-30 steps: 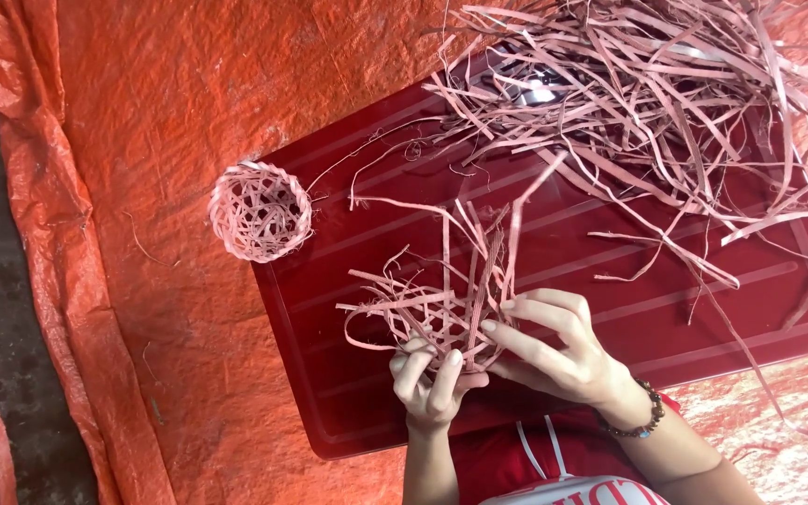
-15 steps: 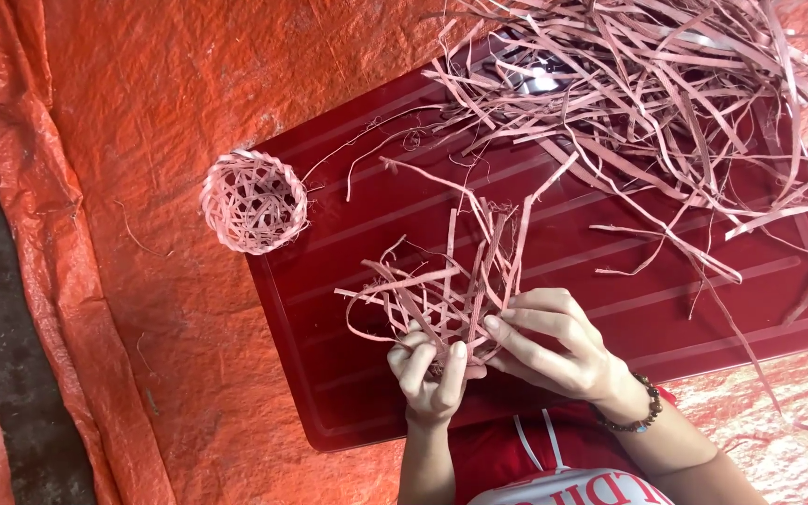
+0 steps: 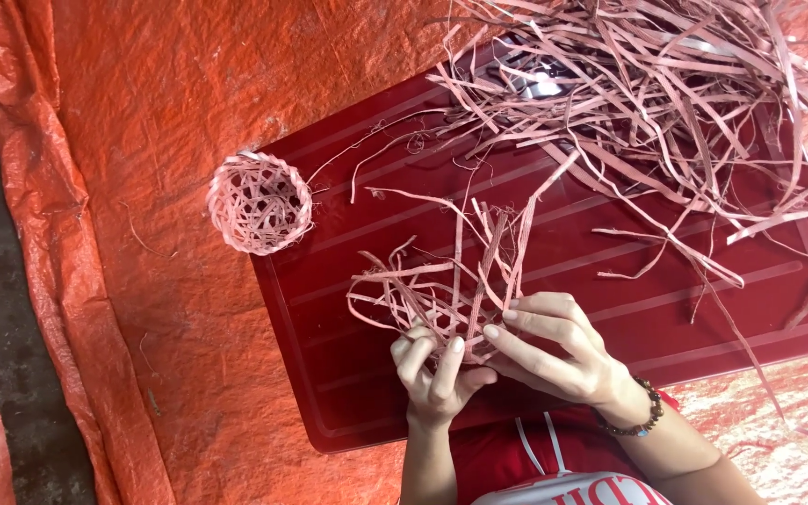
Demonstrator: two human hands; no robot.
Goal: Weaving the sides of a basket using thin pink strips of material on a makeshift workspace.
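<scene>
While the red tray (image 3: pixel 348 374) lies on orange tarp (image 3: pixel 161 112), left hand (image 3: pixel 437 369) and right hand (image 3: pixel 554 341) both pinch a loose woven tangle of pink strips (image 3: pixel 441 290) over the tray's near middle. Finished woven ball (image 3: pixel 260 202): off the tray's left edge. Strip pile (image 3: pixel 666 84): tray's far right.

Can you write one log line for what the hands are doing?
left hand: holds strip bundle | right hand: pinches strips | woven ball: beside red tray
</scene>
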